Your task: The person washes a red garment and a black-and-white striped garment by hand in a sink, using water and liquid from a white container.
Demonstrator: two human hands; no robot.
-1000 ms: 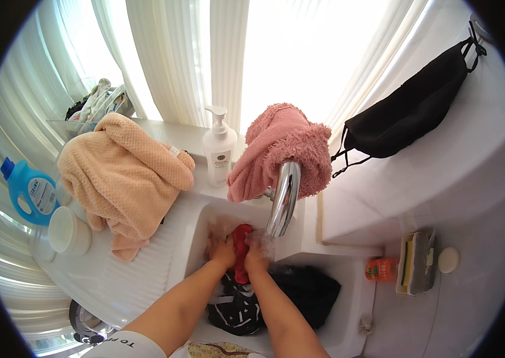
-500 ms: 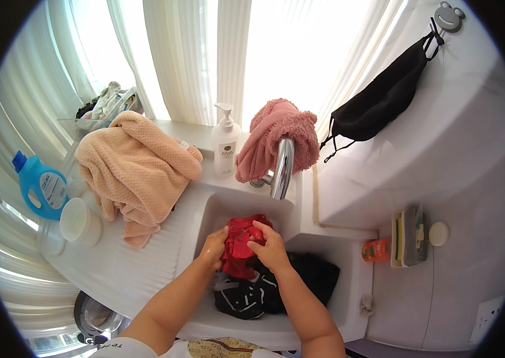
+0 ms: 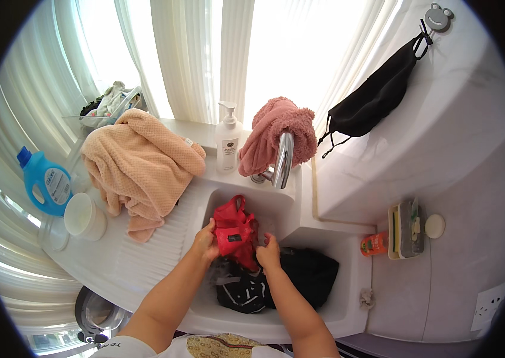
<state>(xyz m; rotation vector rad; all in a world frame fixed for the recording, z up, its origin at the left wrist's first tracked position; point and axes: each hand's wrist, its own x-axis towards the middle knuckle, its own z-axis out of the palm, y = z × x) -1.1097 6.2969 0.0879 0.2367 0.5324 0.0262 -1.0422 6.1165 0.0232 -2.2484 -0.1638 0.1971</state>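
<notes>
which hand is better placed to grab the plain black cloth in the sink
Likely the right hand: it's nearer the black cloth, while the left hand, farther off, grips the red garment.

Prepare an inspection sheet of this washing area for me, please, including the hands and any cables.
Surface: white sink with ribbed board on its left.
Items in hand: red garment, held above dark fabric in the sink.
Clutter: peach cloth, blue jug, white pump bottle.
Hands: left hand grips the red garment; right hand is at its edge, grip unclear.
Cables: nothing seen.
Surroundings: black mask hangs on the right; pale curtains behind.
</notes>
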